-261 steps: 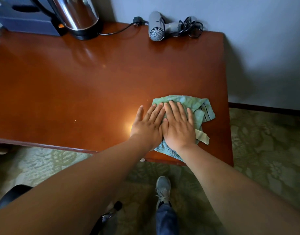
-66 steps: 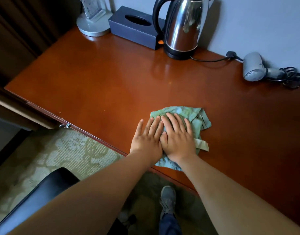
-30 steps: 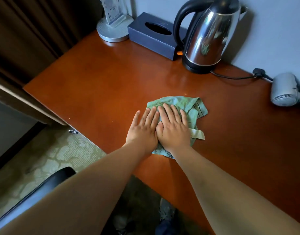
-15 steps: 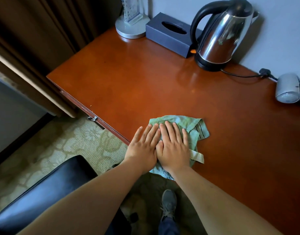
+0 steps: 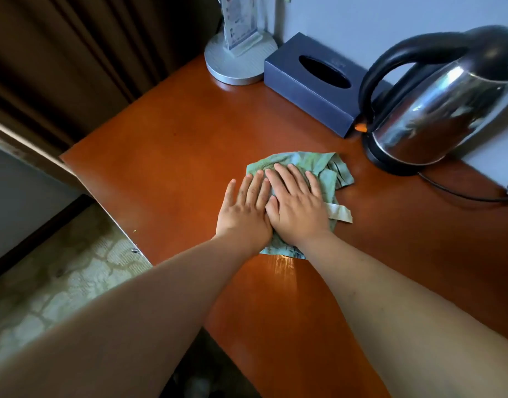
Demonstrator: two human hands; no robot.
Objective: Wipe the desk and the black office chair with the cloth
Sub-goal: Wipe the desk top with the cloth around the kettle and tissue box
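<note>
A crumpled green cloth (image 5: 327, 168) lies on the glossy reddish-brown desk (image 5: 166, 156), a little in front of the kettle. Both my hands press flat on the cloth, side by side with fingers extended. My left hand (image 5: 244, 211) covers its left edge and partly rests on the desk. My right hand (image 5: 297, 205) sits on the cloth's middle. A pale strip of the cloth sticks out to the right of my right hand. The black office chair is out of view.
A steel kettle (image 5: 442, 113) with its cord (image 5: 459, 193) stands at the back right, a dark blue tissue box (image 5: 313, 81) and a round grey stand (image 5: 238, 61) behind the cloth. Dark curtains (image 5: 74, 58) hang left. Patterned carpet (image 5: 60, 282) lies beside the desk's left edge.
The cloth and both hands have slid away from the desk's front edge toward the back, nearer the kettle and tissue box. The chair and hair dryer have left the view.
</note>
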